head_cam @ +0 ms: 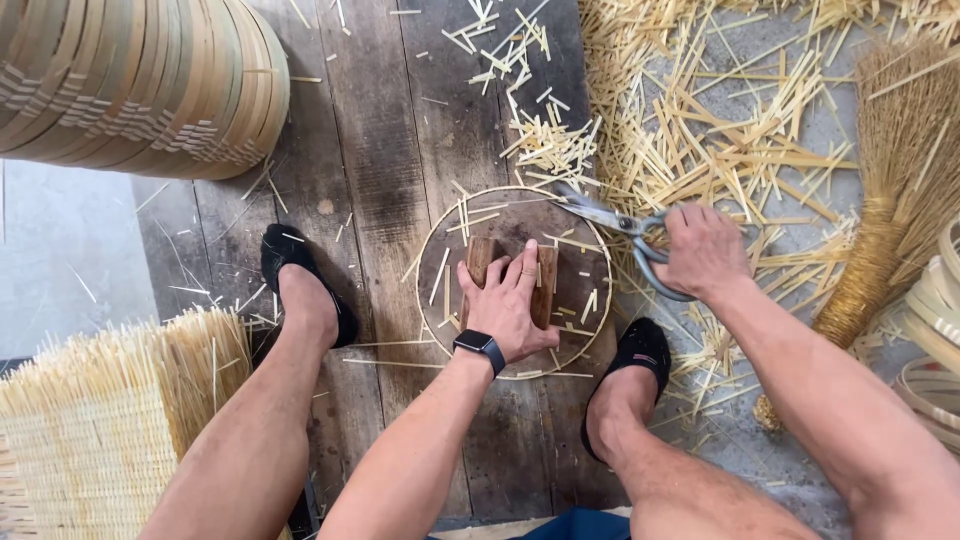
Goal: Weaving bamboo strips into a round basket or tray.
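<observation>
My left hand [510,305] is flat on the block [512,280], a brown wooden piece sitting in the middle of the hoop [430,250]. Fingers are together and laid over the top of the block, tips pointing away from me, thumb out to the left edge; they press down rather than wrap round it. The block shows on both sides of my fingers, a rounded end at the left and a straight edge at the right. There's a dark watch [480,350] on that wrist.

My right hand [703,250] is closed on the scissors [610,218], fingers through the grey handles. The blades point left, and their tips reach just over the hoop's upper right rim, well short of my left fingertips. I can't tell whether the blades are apart or shut.

The hoop is a thin pale ring lying flat on the dark planks [380,150], with short pale offcuts [700,120] scattered inside it around the block. Far more offcuts lie heaped beyond and to the right of the scissors.

My feet in black shoes sit either side of the hoop, left shoe [285,255] well apart from it, right shoe [640,350] just beside its lower right rim. A broom [890,200] lies at the far right, a stack of woven trays [140,80] at upper left, and a woven mat [100,420] at lower left.
</observation>
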